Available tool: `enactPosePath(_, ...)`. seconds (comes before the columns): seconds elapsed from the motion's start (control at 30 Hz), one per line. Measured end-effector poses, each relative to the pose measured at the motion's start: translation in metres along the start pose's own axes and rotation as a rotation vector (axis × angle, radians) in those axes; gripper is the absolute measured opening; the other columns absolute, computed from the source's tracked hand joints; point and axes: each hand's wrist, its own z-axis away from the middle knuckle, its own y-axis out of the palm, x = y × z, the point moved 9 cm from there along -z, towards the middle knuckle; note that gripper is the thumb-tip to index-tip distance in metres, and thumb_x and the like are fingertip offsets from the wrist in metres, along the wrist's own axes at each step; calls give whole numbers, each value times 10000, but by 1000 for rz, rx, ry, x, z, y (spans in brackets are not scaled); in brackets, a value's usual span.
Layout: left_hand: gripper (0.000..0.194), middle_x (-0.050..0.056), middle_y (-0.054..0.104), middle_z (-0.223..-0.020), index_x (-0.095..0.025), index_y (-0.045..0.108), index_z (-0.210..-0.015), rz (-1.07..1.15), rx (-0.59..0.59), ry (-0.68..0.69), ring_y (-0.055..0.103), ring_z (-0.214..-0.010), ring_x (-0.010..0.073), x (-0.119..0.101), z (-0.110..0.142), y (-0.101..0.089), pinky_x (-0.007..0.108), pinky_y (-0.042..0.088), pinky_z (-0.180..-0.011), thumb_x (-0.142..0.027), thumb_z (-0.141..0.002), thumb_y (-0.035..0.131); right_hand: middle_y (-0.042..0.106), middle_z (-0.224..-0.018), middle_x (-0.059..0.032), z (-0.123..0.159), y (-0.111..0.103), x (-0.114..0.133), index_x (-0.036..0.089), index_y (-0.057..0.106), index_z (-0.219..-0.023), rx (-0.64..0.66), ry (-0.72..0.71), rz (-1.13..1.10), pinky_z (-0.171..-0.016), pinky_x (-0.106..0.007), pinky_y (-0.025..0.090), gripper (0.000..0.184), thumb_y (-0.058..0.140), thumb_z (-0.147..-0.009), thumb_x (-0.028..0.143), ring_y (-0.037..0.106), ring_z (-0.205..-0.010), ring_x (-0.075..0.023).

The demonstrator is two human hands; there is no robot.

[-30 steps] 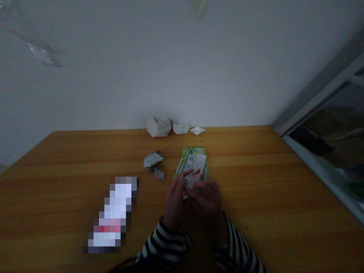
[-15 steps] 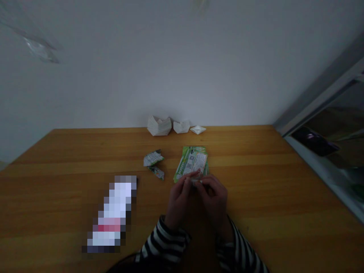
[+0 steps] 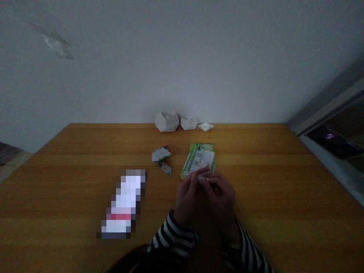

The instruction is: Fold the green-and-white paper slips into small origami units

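Between my two hands is a small piece of folded paper (image 3: pixel 203 178), pale with some print, mostly covered by fingers. My left hand (image 3: pixel 186 193) pinches it from the left with thumb and fingertips. From the other side my right hand (image 3: pixel 220 193) grips it the same way, thumb in front. Just beyond the fingertips lies a fanned stack of green and white printed leaflets (image 3: pixel 197 157), its near edge partly hidden by my hands. Left of the stack sits a folded printed paper piece (image 3: pixel 161 159) with pointed ends.
Three white folded paper shapes stand along the wall: a large paper boat (image 3: pixel 167 122), a smaller paper boat (image 3: pixel 189 123) and a flat pointed one (image 3: pixel 206 126). A blurred-out phone (image 3: pixel 124 204) lies on the wooden table (image 3: pixel 270 182), left of my arms.
The view has shifted, so everything on the table appears slightly further right and higher. Both hands keep hold of the small paper, with hardly any change in their grip.
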Motion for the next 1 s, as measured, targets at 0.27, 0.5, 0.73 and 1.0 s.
enactPosePath(0.27,383,136,640,-1230,-129,654,-1132,133,8,-19,605,-1118,261,0,3,5,370,476,-966,-387,-925,462,616,-780,-19,3,-7,-2,182,643,-733,-68,0,27,-670,-266,489,81,651,-808,151,598,-732,-144)
enactPosePath(0.5,374,139,638,-1234,-132,659,-1125,180,4,-37,596,-1135,268,5,5,6,394,451,-994,-380,-925,463,587,-744,-7,5,-10,-11,183,641,-716,-96,84,3,-622,-256,467,94,657,-808,189,575,-696,-141)
enactPosePath(0.73,426,144,612,-1272,-153,615,-1205,310,30,-69,575,-1171,277,7,5,10,410,439,-1005,-428,-902,495,588,-742,-15,3,-9,-19,178,641,-702,-105,141,-29,-604,-263,459,119,664,-802,239,567,-699,-153)
enactPosePath(1.0,506,153,621,-1257,-156,613,-1214,339,12,-80,567,-1179,298,9,5,7,459,404,-1035,-511,-869,507,585,-743,-11,2,-11,-16,173,635,-704,-106,129,-10,-600,-258,453,107,674,-793,219,565,-690,-146)
